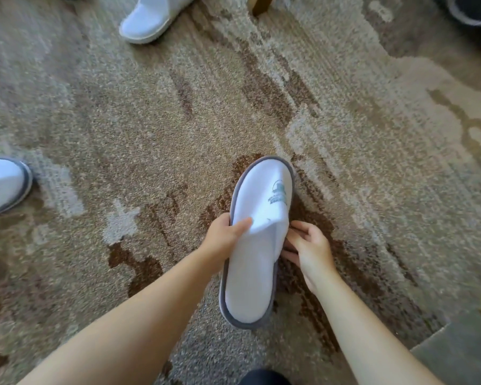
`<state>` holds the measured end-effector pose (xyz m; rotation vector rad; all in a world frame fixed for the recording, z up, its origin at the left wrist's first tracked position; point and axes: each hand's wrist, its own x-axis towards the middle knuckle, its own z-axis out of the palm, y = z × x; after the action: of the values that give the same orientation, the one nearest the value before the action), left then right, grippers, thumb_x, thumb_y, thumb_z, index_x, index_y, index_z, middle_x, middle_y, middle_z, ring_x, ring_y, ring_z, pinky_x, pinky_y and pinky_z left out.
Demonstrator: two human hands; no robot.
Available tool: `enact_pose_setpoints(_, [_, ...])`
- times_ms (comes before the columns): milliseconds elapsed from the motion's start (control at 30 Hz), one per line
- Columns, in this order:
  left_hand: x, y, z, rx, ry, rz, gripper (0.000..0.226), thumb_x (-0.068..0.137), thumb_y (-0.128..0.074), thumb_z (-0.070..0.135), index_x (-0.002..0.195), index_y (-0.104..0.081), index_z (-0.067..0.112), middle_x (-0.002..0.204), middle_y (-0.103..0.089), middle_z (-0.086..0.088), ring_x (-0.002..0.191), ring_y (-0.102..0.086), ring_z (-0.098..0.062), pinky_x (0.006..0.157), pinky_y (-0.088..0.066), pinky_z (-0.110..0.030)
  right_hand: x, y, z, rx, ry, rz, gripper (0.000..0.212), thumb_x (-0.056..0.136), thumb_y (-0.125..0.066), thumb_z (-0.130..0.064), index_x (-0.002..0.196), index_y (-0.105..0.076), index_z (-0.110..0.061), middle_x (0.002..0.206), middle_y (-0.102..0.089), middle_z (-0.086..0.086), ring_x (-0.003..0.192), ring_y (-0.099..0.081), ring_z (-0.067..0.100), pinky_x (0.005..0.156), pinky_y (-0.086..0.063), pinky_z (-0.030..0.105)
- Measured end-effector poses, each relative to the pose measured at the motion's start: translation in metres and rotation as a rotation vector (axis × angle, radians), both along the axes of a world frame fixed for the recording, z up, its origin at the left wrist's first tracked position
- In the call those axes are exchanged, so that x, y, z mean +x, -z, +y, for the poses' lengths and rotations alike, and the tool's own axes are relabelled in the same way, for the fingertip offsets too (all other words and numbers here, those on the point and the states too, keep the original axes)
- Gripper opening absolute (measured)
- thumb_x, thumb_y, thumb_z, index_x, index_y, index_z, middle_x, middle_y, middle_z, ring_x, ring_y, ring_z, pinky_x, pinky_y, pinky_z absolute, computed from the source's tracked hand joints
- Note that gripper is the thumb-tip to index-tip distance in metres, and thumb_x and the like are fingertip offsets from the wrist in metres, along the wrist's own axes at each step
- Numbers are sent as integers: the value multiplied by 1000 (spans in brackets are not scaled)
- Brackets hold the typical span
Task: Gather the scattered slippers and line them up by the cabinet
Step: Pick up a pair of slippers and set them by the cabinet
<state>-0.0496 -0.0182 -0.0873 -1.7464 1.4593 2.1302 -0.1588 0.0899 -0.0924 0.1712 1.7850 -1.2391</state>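
- Over the middle of the carpet (pixel 150 112), toward its near edge: one white slipper with a grey rim (pixel 257 245), toe pointing away from me, logo on the upper, lifted at a tilt and not yet lined up anywhere.
- My left hand (pixel 224 240): thumb laid on the upper, fingers curled under the left rim, grasping the slipper to carry it.
- My right hand (pixel 307 247): fingers curled in at the right rim, apparently steadying the sole; whether they truly grip I cannot tell.
- Far edge of the carpet, left of centre: a second white slipper (pixel 153 18), lying alone, still to gather.
- Left edge: a third slipper (pixel 3 184), grey-rimmed, half out of view.
- Far right corner: a dark rimmed shape (pixel 472 9), possibly another slipper.
- Far edge, centre: a wooden furniture leg (pixel 261 5).
- Cabinet: not in view; nothing visible blocks the open carpet.
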Motion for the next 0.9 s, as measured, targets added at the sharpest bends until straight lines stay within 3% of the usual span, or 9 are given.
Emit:
enact_pose_setpoints(133, [17, -26, -46, -97, -27, 16, 17, 85, -58, 19, 95, -58, 6, 102, -64, -20, 88, -62, -33, 82, -51, -48, 2, -17, -32, -48, -125, 79, 20, 87, -54, -11, 106, -50, -14, 91, -61, 1, 77, -61, 16, 70, -53, 29])
enact_pose_setpoints(267, [68, -81, -111, -239, -133, -5, 10, 85, -58, 18, 87, -57, 8, 92, -61, -15, 80, -58, -27, 74, -50, -42, 20, -53, -83, -20, -392, 287, 10, 85, -56, -11, 90, -56, -20, 98, -62, 8, 91, -58, 23, 86, -46, 37])
enact_pose_setpoints(400, [152, -135, -171, -373, -285, -41, 13, 85, -58, 19, 90, -57, 7, 89, -59, -12, 72, -56, -20, 65, -48, -34, 71, -97, -157, -47, -656, 412, 8, 84, -56, -6, 92, -58, -8, 90, -59, 10, 85, -55, 21, 75, -40, 24])
enact_pose_setpoints(500, [229, -163, -198, -438, -398, -122, 22, 85, -56, 18, 100, -57, 2, 98, -61, -18, 84, -57, -25, 76, -49, -40, 124, -129, -213, -55, -861, 491, 9, 85, -56, -11, 94, -58, -10, 88, -58, 7, 85, -54, 21, 75, -40, 27])
enact_pose_setpoints(600, [302, -182, -206, -431, -524, -203, 17, 85, -53, 16, 99, -57, 5, 106, -62, -21, 90, -58, -28, 80, -47, -40, 180, -158, -256, -26, -1073, 531, 16, 86, -55, -19, 99, -57, -10, 91, -57, 5, 86, -53, 20, 73, -39, 27])
enact_pose_setpoints(733, [368, -183, -211, -396, -701, -258, 19, 86, -53, 16, 101, -56, 6, 111, -62, -21, 96, -59, -32, 87, -49, -44, 239, -169, -303, -106, -1247, 575, 18, 84, -58, -19, 98, -59, -8, 89, -57, 4, 85, -52, 19, 74, -37, 26])
enact_pose_setpoints(900, [402, -127, -213, -320, -893, -252, 22, 86, -55, 19, 104, -54, 6, 109, -61, -18, 97, -59, -33, 87, -50, -47, 282, -106, -354, -42, -1263, 577, 29, 84, -58, -21, 108, -55, -5, 106, -59, 12, 90, -51, 20, 77, -38, 29])
